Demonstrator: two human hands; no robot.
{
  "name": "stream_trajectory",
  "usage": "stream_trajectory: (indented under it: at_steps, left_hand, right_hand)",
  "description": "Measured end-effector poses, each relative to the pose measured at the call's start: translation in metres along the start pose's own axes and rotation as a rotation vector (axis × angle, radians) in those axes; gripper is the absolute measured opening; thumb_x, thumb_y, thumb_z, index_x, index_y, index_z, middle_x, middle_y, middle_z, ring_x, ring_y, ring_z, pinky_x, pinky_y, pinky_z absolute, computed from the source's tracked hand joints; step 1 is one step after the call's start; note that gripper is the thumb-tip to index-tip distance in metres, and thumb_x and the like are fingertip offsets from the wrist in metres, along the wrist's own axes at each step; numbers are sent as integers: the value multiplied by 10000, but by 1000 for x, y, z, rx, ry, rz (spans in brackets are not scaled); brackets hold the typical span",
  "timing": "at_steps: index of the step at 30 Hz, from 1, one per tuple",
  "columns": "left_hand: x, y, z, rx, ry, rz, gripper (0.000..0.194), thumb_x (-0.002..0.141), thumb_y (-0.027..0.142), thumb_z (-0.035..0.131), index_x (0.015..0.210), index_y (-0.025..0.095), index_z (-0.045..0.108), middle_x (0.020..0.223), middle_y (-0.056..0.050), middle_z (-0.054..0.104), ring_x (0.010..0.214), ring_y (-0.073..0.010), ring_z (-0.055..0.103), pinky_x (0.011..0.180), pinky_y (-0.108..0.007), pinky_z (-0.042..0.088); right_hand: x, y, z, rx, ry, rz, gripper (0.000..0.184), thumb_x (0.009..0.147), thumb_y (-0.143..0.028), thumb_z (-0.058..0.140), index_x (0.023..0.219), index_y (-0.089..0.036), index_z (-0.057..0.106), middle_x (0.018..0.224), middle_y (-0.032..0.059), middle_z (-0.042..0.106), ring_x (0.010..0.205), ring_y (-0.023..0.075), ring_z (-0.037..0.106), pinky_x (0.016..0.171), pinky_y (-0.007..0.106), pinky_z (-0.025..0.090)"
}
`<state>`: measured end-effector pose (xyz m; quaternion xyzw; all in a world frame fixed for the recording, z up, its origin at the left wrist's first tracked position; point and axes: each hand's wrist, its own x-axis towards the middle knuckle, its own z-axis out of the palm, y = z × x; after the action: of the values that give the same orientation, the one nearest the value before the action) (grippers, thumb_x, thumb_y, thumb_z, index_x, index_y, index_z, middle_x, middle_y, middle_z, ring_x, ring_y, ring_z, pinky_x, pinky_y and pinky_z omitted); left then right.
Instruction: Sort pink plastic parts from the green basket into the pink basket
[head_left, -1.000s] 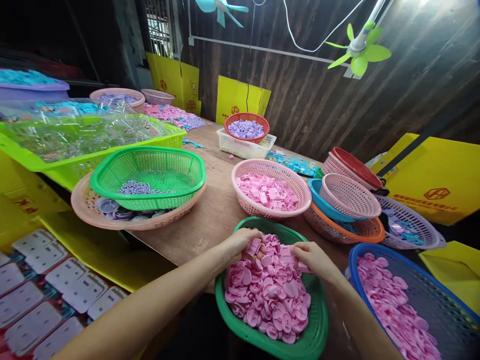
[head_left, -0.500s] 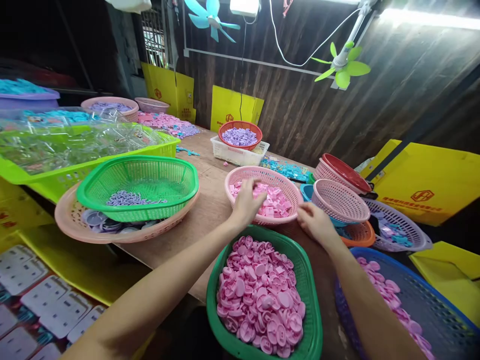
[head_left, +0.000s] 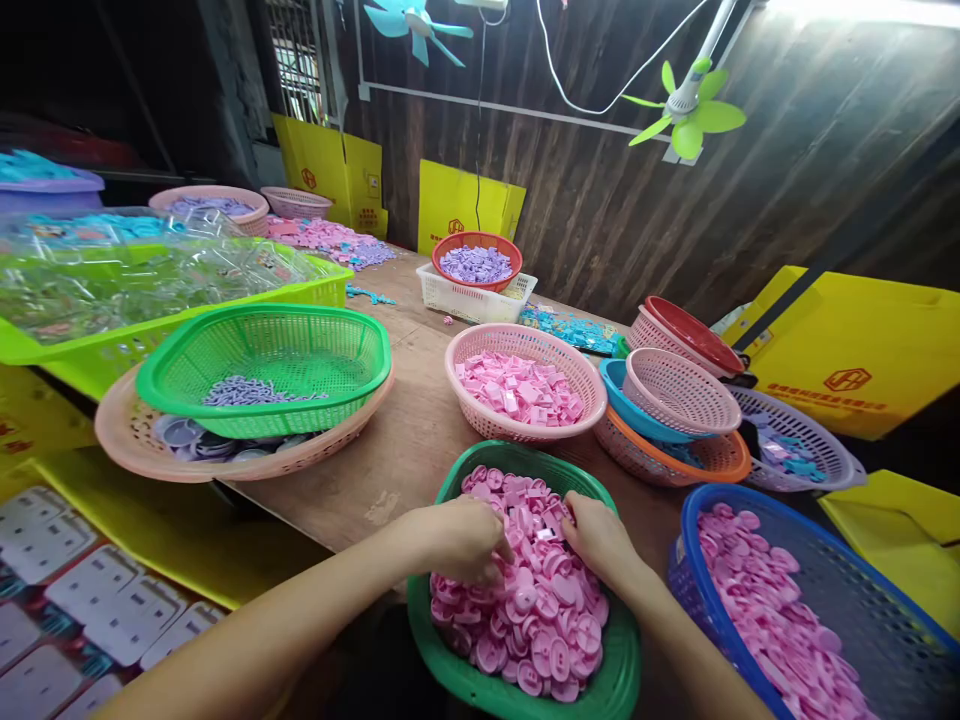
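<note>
A deep green basket (head_left: 622, 600) close in front of me holds a heap of round pink plastic pieces (head_left: 551, 610). My left hand (head_left: 466, 540) is over the left of the heap, its fingers curled down among the pieces. Whatever those fingers grip is hidden. At the heap's right side my right hand (head_left: 598, 535) has its fingers bent and its tips against the pink pieces; what they hold cannot be made out. A few small square pink pieces with dark or shiny faces lie between the hands. Just beyond, a pink basket (head_left: 589, 370) contains square pink pieces (head_left: 521, 388).
On the right stands a blue basket (head_left: 862, 570) with more round pink pieces, near stacked small baskets (head_left: 679, 395). A bright green basket (head_left: 360, 345) sits inside a peach basket (head_left: 124, 440) at left. Farther back, a red basket (head_left: 487, 240) rests on a white one.
Both hands have come back from the pink basket, the left from inside it and the right from its rim, down into the round pink pieces in the green basket.
</note>
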<state>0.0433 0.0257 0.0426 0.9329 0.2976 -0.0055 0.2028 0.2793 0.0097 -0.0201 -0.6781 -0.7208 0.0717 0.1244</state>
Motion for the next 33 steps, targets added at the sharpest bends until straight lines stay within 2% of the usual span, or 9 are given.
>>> stream_trajectory:
  at_steps: [3, 9, 13, 16, 20, 23, 26, 31, 33]
  left_hand:
    - [-6, -1, -14, 0, -117, 1, 207, 709, 282, 552, 864, 261, 688, 694, -23, 677, 646, -160, 598, 620, -230, 422]
    - [53, -8, -5, 54, 213, -116, 272, 753, 179, 457, 946, 206, 647, 836, -85, 668, 795, -223, 616, 664, -290, 445]
    - [95, -7, 11, 74, 190, -91, 228, 727, 154, 491, 889, 179, 649, 881, -108, 647, 803, -235, 614, 670, -305, 461]
    - [108, -6, 21, 59, 152, -64, 183, 680, 106, 529, 797, 161, 659, 832, -110, 649, 779, -230, 615, 694, -306, 464]
    - [106, -12, 25, 14, 171, -47, 223, 665, 71, 514, 804, 158, 665, 816, -110, 650, 772, -229, 606, 690, -306, 454]
    - [96, -21, 19, -42, 223, -51, 256, 662, 101, 525, 862, 164, 671, 845, -90, 649, 772, -208, 590, 670, -272, 436]
    - [84, -26, 10, -110, 244, -36, 229, 661, 159, 556, 848, 167, 687, 763, -39, 644, 690, -147, 566, 619, -206, 402]
    - [67, -20, 3, -251, 309, -8, 239, 662, 172, 555, 860, 174, 689, 740, -1, 627, 651, -106, 535, 566, -171, 360]
    - [64, -17, 4, -351, 339, -1, 246, 648, 157, 557, 856, 172, 687, 748, 0, 620, 645, -98, 530, 558, -164, 356]
  right_hand:
    - [0, 0, -7, 29, 33, -24, 70, 729, -177, 458, 676, -207, 423, 609, -30, 495, 563, 122, 461, 506, 220, 284]
    - [-12, -9, -12, 52, 89, -53, 101, 716, -188, 434, 679, -227, 348, 593, -43, 422, 533, 126, 421, 492, 227, 295]
    - [-26, -18, -9, 38, 100, -123, 157, 680, -102, 382, 787, -215, 390, 749, 11, 477, 649, 159, 478, 574, 255, 350]
    - [-34, -20, -3, 53, 60, -183, 231, 646, -55, 352, 803, -211, 415, 795, 27, 507, 704, 167, 511, 628, 256, 378]
    - [-38, -14, -5, 98, 43, -170, 291, 667, -43, 322, 877, -207, 439, 798, 22, 548, 703, 158, 538, 628, 240, 394]
    - [-36, -6, -13, 210, 107, -73, 352, 677, -52, 312, 952, -216, 458, 888, 30, 553, 793, 167, 539, 685, 256, 399]
    - [-31, -3, -20, 407, 110, 15, 245, 668, -89, 349, 814, -220, 495, 805, 14, 523, 782, 181, 517, 695, 278, 400]
    - [-27, -17, -28, 638, -55, 35, 29, 730, -218, 464, 756, -207, 467, 622, -47, 453, 556, 125, 469, 512, 225, 401]
    - [-26, -24, -32, 833, -165, 61, 150, 756, -315, 521, 849, -204, 484, 614, -60, 445, 519, 103, 447, 475, 206, 391]
